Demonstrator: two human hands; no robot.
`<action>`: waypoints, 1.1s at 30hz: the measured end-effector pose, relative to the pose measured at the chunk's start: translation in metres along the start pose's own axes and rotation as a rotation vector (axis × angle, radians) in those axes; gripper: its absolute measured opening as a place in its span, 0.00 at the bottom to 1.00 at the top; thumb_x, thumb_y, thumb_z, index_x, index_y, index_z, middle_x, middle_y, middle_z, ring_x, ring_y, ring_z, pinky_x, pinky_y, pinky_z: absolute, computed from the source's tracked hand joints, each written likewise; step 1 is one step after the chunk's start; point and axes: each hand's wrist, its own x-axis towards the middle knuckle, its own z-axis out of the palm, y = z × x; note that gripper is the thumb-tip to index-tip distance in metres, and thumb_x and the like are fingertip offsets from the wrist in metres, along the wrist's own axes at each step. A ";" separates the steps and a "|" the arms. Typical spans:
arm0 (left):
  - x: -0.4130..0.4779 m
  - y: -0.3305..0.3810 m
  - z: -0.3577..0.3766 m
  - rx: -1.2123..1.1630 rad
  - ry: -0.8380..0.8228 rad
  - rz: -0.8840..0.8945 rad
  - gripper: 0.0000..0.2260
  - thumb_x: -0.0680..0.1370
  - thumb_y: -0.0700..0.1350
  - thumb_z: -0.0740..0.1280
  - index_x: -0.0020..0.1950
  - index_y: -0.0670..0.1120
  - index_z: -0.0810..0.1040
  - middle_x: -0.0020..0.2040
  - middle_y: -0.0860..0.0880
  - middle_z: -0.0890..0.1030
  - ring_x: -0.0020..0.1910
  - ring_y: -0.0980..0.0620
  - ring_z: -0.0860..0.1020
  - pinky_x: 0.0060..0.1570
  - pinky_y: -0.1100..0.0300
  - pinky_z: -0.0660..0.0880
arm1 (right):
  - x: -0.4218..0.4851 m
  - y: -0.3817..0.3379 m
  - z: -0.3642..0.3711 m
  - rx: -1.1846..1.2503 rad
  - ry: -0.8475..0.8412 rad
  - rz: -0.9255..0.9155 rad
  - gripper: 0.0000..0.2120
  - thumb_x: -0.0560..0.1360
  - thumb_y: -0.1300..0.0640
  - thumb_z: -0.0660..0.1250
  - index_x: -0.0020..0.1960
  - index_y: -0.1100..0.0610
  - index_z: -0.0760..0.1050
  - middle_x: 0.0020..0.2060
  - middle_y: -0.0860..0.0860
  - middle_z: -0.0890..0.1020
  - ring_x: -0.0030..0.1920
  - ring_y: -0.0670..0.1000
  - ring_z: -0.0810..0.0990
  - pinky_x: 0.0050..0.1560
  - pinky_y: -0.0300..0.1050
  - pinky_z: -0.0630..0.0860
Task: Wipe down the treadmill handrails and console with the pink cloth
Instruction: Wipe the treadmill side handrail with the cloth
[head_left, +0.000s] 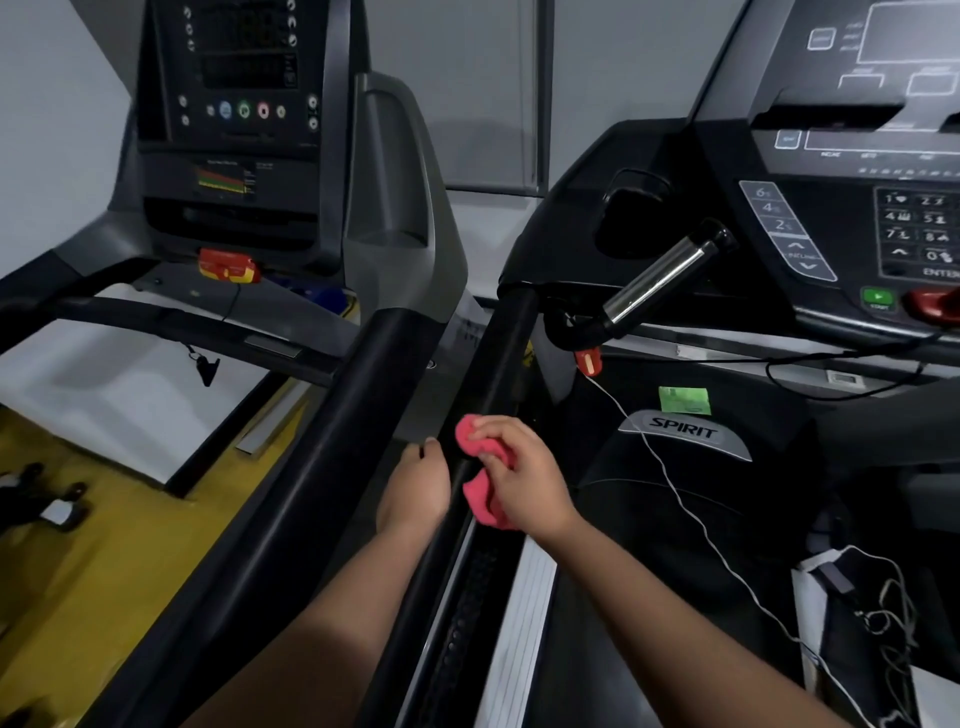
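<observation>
The pink cloth (477, 493) is grasped in the right hand (524, 478), with fingers and thumb curled around its bunched folds. It is pressed against the black handrail (498, 374) on the left side of the right-hand treadmill, near the middle of the scene. The left hand (415, 483) is held just left of that rail, back upward and fingers bent. Whether the rail is actually grasped by it cannot be told. The two hands are close together, with the rail between them.

A neighbouring handrail (337, 415), broader and also black, runs alongside to the left and belongs to the left-hand treadmill. The console (831, 218) of the right-hand treadmill is seen at the far right, with a keypad and a green start button (878, 299). A chrome grip bar (660, 275) juts out below it. A red clip (589, 361) hangs under the bar, and a white cord (675, 483) trails from it towards the near right. A SPIRIT badge (683, 428) is seen on the motor cover, with a green sticker (684, 400) just beyond it. A second console (239, 104) stands at the far left, with a red and yellow safety key (228, 265) beneath it. Yellow floor (130, 519) is visible at the near left.
</observation>
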 end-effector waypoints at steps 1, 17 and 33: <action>0.000 0.000 0.000 0.005 0.001 -0.006 0.22 0.82 0.54 0.49 0.70 0.45 0.69 0.67 0.42 0.73 0.66 0.42 0.70 0.64 0.51 0.64 | -0.001 0.000 -0.001 0.110 0.056 0.073 0.20 0.72 0.72 0.65 0.44 0.44 0.75 0.51 0.40 0.77 0.55 0.37 0.75 0.59 0.31 0.68; -0.009 0.008 -0.001 0.074 0.018 -0.008 0.22 0.83 0.52 0.47 0.72 0.45 0.66 0.69 0.42 0.71 0.67 0.42 0.70 0.62 0.53 0.64 | -0.003 -0.001 0.026 0.389 0.327 0.410 0.16 0.76 0.58 0.67 0.55 0.37 0.76 0.58 0.46 0.80 0.60 0.45 0.76 0.67 0.45 0.70; -0.015 0.015 -0.005 0.074 0.000 -0.023 0.21 0.83 0.53 0.46 0.72 0.46 0.65 0.69 0.43 0.72 0.66 0.42 0.70 0.58 0.54 0.64 | 0.001 -0.012 0.029 0.458 0.218 0.638 0.16 0.81 0.54 0.56 0.67 0.53 0.71 0.31 0.48 0.79 0.31 0.50 0.76 0.35 0.46 0.76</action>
